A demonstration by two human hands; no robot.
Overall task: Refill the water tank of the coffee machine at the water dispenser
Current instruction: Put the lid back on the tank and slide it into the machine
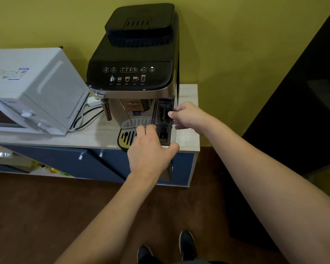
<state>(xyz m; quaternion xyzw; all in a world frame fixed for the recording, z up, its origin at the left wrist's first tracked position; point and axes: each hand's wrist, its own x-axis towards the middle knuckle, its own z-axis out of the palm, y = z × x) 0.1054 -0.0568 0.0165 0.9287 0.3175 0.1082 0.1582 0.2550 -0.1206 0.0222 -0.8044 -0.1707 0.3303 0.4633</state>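
A black and silver coffee machine [133, 73] stands on a light wooden counter [84, 136]. Its dark transparent water tank [163, 119] sits in the machine's front right corner. My right hand [187, 116] is at the tank's right edge, with curled fingers and thumb pinching it. My left hand [151, 149] reaches to the tank's lower front, fingers over the drip tray [127, 138] and thumb spread to the right below the tank. No water dispenser is in view.
A white microwave [31, 88] stands left of the machine, with cables [84, 119] between them. Blue cabinet doors [69, 162] sit below the counter. A dark panel [303, 111] rises on the right. The floor is brown; my shoes [187, 244] show at the bottom.
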